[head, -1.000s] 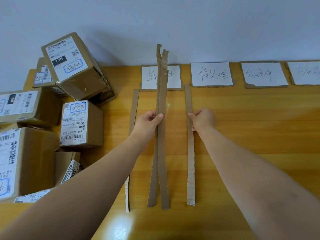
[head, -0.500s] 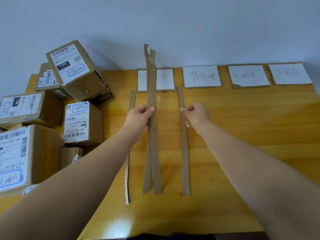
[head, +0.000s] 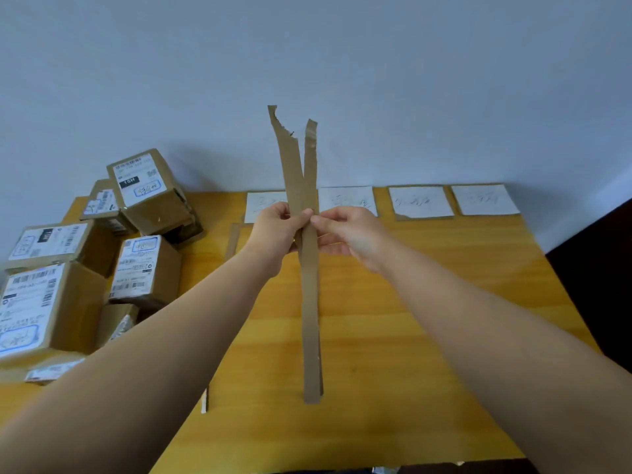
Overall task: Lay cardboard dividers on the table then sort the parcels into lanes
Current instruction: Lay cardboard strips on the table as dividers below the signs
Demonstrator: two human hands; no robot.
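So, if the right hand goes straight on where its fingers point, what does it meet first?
The strips: the right hand points to the left, with its fingertips at them. Close beyond, it seems, is the left hand, gripping the same strips.

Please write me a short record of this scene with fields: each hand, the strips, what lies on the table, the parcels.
left hand: grips the cardboard strips near mid-length
right hand: pinches the same strips, beside the left hand
cardboard strips: two, raised, upper ends spread apart and torn
laid divider: one strip flat on the table, partly hidden by the left arm
label cards: four white, in a row at the far edge; writing blurred
parcels: piled at the table's left side, none in a lane
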